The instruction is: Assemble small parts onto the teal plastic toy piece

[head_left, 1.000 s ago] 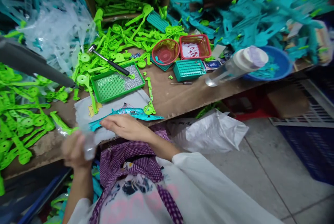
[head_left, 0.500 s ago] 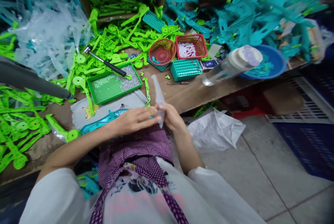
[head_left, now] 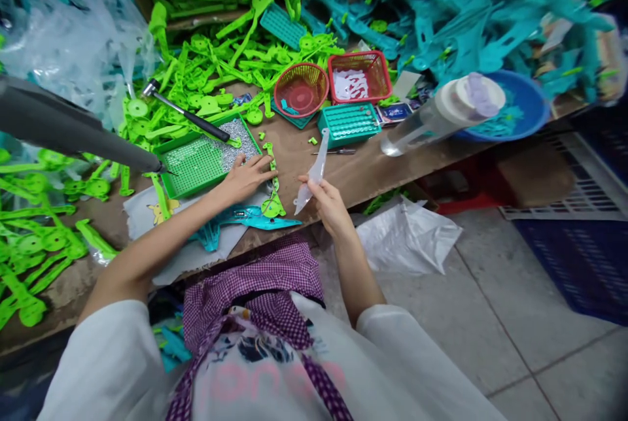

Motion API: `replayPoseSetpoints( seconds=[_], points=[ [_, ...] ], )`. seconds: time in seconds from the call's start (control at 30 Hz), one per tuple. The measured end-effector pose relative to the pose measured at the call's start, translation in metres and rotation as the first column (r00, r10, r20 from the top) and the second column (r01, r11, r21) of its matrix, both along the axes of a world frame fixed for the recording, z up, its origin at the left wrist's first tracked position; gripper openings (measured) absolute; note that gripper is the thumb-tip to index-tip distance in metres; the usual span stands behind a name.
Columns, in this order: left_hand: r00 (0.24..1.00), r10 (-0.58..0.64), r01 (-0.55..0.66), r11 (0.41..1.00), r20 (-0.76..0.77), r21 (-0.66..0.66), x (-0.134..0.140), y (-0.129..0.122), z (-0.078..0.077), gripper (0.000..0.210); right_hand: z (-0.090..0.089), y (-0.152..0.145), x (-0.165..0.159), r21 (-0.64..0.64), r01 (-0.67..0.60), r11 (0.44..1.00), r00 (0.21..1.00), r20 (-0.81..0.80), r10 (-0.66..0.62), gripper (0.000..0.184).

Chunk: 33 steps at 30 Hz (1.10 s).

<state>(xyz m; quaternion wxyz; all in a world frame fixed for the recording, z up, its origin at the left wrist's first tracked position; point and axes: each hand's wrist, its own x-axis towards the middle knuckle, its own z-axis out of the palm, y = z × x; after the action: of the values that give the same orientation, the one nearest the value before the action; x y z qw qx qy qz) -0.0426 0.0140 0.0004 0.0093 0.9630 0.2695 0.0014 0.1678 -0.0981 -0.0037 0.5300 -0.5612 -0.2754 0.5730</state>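
My right hand (head_left: pixel 330 204) pinches a translucent white plastic piece (head_left: pixel 318 165), long and curved, upright at an angle over the table edge. My left hand (head_left: pixel 249 176) has its fingers spread, with nothing seen in it, at the near right corner of a green perforated tray (head_left: pixel 193 163) partly filled with small silvery metal parts (head_left: pixel 240 136). Beside its fingertips lies a bright green plastic arm (head_left: pixel 273 204). Below it, a teal plastic part (head_left: pixel 250 216) rests on a grey cloth (head_left: pixel 140 208) with a yellow cartoon figure.
A hammer (head_left: pixel 193 119) lies across the tray. Red baskets (head_left: pixel 301 91), a teal box (head_left: pixel 349 125), a clear bottle (head_left: pixel 436 114) and a blue basin (head_left: pixel 532 110) stand behind. Heaps of green (head_left: pixel 206 74) and teal parts (head_left: pixel 456 22) surround them. A grey arm-like object (head_left: pixel 73 123) juts in from the left.
My hands were together around the white plastic piece. My left hand has let go and moved left and up to the tray; the right has kept the piece. The teal part now lies uncovered.
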Motion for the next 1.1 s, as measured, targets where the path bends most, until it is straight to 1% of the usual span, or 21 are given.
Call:
replayPoseSetpoints(
  seconds=[0.13, 0.23, 0.43, 0.57, 0.7, 0.8, 0.9, 1.0, 1.1],
  points=[
    [1.000, 0.000, -0.001, 0.999, 0.017, 0.040, -0.003, 0.001, -0.006, 0.047, -0.002, 0.004, 0.003, 0.047, -0.010, 0.999, 0.999, 0.034, 0.008, 0.059],
    [0.999, 0.003, -0.004, 0.999, 0.033, 0.046, -0.006, 0.001, -0.010, 0.040, -0.006, 0.006, 0.005, 0.053, -0.012, 0.999, 0.997, 0.081, 0.007, 0.061],
    [0.998, 0.002, -0.003, 1.000, 0.064, 0.019, -0.009, 0.003, -0.018, 0.038, -0.016, 0.014, 0.004, 0.085, -0.078, 0.993, 0.986, 0.152, 0.064, 0.054],
    [0.997, -0.043, 0.042, 0.999, 0.067, 0.010, -0.006, 0.006, -0.018, 0.037, -0.016, 0.020, 0.006, 0.117, -0.089, 0.989, 0.984, 0.167, 0.069, 0.055],
    [0.993, -0.071, 0.074, 0.997, 0.095, -0.028, -0.001, 0.007, -0.015, 0.036, -0.012, 0.021, 0.012, 0.124, -0.059, 0.991, 0.978, 0.208, 0.032, 0.051],
    [0.992, -0.083, 0.086, 0.996, 0.094, -0.031, 0.003, 0.009, -0.015, 0.035, -0.011, 0.023, 0.013, 0.150, -0.037, 0.988, 0.978, 0.207, 0.005, 0.047],
    [0.992, -0.095, 0.099, 0.995, 0.088, -0.035, 0.006, 0.012, -0.016, 0.033, -0.019, 0.032, 0.009, 0.158, -0.065, 0.985, 0.983, 0.180, 0.036, 0.055],
    [0.990, -0.103, 0.106, 0.994, 0.097, -0.022, 0.007, 0.014, -0.017, 0.034, -0.032, 0.044, 0.004, 0.089, -0.111, 0.990, 0.988, 0.121, 0.100, 0.066],
    [0.987, -0.112, 0.112, 0.994, 0.115, 0.003, 0.006, 0.014, -0.019, 0.033, -0.039, 0.048, -0.002, 0.070, -0.141, 0.988, 0.987, 0.088, 0.134, 0.067]
  ],
)
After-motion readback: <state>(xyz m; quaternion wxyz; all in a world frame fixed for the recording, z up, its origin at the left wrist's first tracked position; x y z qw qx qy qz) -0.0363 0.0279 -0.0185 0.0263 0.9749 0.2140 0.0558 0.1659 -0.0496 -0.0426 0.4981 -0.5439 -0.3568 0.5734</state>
